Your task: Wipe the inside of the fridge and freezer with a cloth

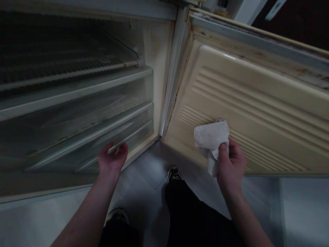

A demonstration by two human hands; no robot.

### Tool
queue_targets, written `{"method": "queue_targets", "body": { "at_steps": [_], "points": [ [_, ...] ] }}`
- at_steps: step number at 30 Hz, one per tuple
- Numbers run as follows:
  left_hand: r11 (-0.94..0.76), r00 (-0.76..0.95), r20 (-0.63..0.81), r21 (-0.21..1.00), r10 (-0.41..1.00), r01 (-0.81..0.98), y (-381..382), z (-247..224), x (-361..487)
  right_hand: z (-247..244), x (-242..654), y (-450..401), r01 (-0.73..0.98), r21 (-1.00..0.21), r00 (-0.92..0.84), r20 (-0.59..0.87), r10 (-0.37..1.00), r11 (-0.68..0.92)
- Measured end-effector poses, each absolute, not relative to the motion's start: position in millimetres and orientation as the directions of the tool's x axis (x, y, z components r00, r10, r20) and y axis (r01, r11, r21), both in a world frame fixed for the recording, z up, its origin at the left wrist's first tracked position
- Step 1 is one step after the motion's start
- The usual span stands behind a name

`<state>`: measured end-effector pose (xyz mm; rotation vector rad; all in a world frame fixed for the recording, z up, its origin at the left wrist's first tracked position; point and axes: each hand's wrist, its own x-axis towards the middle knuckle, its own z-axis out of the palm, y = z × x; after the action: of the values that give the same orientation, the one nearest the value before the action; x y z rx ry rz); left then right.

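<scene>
My right hand (231, 163) holds a crumpled white paper towel (212, 133) between thumb and fingers. The towel is in front of the ribbed lower inner panel of the open fridge door (257, 99); whether it touches the panel is hard to tell. On the left, my left hand (112, 158) is palm up with fingers apart and curled. It is at the lower lip of the bottom clear drawer (138, 132), and I cannot tell whether the fingertips touch it. Above sits another clear drawer (102, 99).
A wire shelf (77, 73) spans the dim compartment above the drawers. Brown stains mark the door's gasket edge (257, 55). My shoes (174, 173) stand on the grey floor (146, 175) between cabinet and door. A white bar-shaped handle (275, 9) shows at the upper right.
</scene>
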<state>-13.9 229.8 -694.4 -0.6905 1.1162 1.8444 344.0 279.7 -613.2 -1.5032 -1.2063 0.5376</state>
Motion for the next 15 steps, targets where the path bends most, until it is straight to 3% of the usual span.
{"method": "queue_targets", "body": {
  "at_steps": [5,10,15],
  "points": [
    [-0.279,-0.475,-0.802,0.393,0.362,-0.876,233.8,-701.3,-12.4,-625.6,342.5,279.8,0.287,-0.957,0.365,0.15,0.919,0.042],
    [-0.279,-0.46,-0.85,0.39,0.258,-0.878,223.8,-713.7,23.1,-638.7,341.8,290.0,0.195,-0.978,0.435,0.15,0.888,0.07],
    [-0.301,-0.417,-0.898,0.362,0.14,-0.882,206.5,-717.9,74.2,-642.2,343.1,293.8,0.224,-0.972,0.418,0.16,0.894,0.069]
  ]
}}
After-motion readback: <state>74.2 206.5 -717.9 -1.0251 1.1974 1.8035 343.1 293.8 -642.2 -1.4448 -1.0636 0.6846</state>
